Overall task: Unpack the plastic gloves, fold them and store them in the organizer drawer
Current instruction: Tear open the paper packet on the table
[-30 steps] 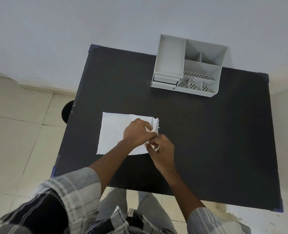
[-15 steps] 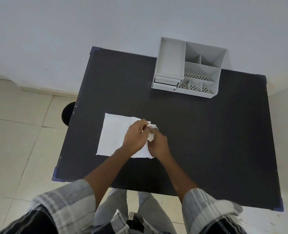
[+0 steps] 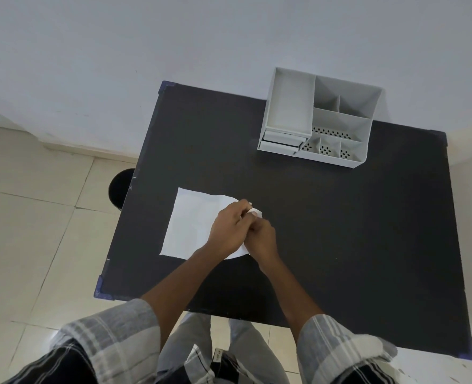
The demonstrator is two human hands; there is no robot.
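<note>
Two bare hands meet over a white glove packet (image 3: pixel 191 223) lying flat on a black table (image 3: pixel 340 231), seen from above by a head-worn camera. The packet is a pale rectangle on the table's left half, near the front edge. Its long axis runs roughly left to right, tilted slightly so the right end sits a little lower in the picture. Its left end is square-cornered and fully visible; its right end is covered by the hands.

The left hand (image 3: pixel 229 231) rests on the packet with fingers curled, pinching a small lifted white flap at the packet's upper right corner. The right hand (image 3: pixel 262 236) presses against it from the right, fingers closed and tucked under the left hand; what exactly it grips is hidden. Whether the packet is torn open cannot be made out.

A white organizer (image 3: pixel 320 117) stands at the far edge of the table, well apart from the hands, with open top compartments and shallow drawers (image 3: pixel 280 142) stacked at its front left. The drawers appear closed.

Checked sleeves are cut off by the bottom edge.
</note>
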